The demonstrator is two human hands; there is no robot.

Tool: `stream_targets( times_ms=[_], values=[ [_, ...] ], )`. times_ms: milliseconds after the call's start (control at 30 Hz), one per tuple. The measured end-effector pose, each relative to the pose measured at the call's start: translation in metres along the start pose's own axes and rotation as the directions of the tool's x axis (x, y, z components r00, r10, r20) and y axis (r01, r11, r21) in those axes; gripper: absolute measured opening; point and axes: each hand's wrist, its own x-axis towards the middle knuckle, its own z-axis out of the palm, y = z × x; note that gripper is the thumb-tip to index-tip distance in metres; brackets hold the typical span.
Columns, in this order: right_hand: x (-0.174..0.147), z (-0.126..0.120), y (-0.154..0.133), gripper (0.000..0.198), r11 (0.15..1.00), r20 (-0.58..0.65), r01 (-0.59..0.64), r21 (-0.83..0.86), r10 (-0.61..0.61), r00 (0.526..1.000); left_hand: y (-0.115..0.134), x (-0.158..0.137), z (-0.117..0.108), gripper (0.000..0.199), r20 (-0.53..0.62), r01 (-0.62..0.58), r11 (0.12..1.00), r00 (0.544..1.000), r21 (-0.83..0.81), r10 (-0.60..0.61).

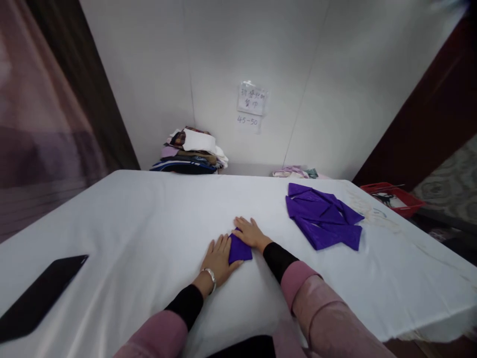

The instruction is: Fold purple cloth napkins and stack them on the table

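A small folded piece of purple cloth (239, 250) lies on the white-covered table (156, 223) in front of me. My left hand (219, 258) rests flat along its left side, fingers stretched out, the thumb near its lower edge. Across its upper right part lies my right hand (249, 231), also flat with its fingers extended. Both hands touch the cloth and partly cover it. To the right, a loose heap of purple cloth strips (324, 214) is spread on the table.
A dark flat panel (40, 296) lies at the table's left. Folded clothes (194, 151) are stacked at the back edge, with a smaller cloth pile (294, 172) farther right. A red basket (410, 203) stands beyond the right edge. Paper signs (252, 102) hang on the wall.
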Motion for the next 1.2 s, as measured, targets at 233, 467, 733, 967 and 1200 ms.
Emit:
stream_targets(
  times_ms=[233, 467, 733, 967, 1200],
  values=[
    [0.002, -0.001, 0.007, 0.061, 0.933, -0.028, -0.083, 0.35, 0.099, 0.995, 0.006, -0.002, -0.004, 0.085, 0.029, 0.009, 1.0, 1.0, -0.021, -0.008],
    [-0.017, -0.019, 0.03, 0.059, 0.726, -0.091, -0.263, 0.636, 0.409, 0.908, 0.006, -0.004, -0.004, 0.087, 0.038, 0.015, 0.999, 0.999, -0.031, -0.013],
    [-0.035, -0.003, 0.01, 0.036, 0.498, 0.098, -0.383, 0.778, 0.506, 0.857, 0.009, -0.003, -0.007, 0.087, 0.066, 0.029, 1.0, 0.997, -0.007, -0.029],
    [-0.036, -0.01, -0.002, 0.025, 0.361, 0.264, -0.448, 0.818, 0.456, 0.85, 0.009, -0.006, -0.008, 0.086, 0.06, 0.039, 0.999, 0.997, -0.023, -0.037],
    [-0.038, -0.005, -0.011, 0.019, 0.15, 0.365, -0.44, 0.885, 0.362, 0.858, 0.007, -0.013, -0.008, 0.089, 0.056, 0.005, 0.998, 0.998, -0.063, -0.002]
  ],
)
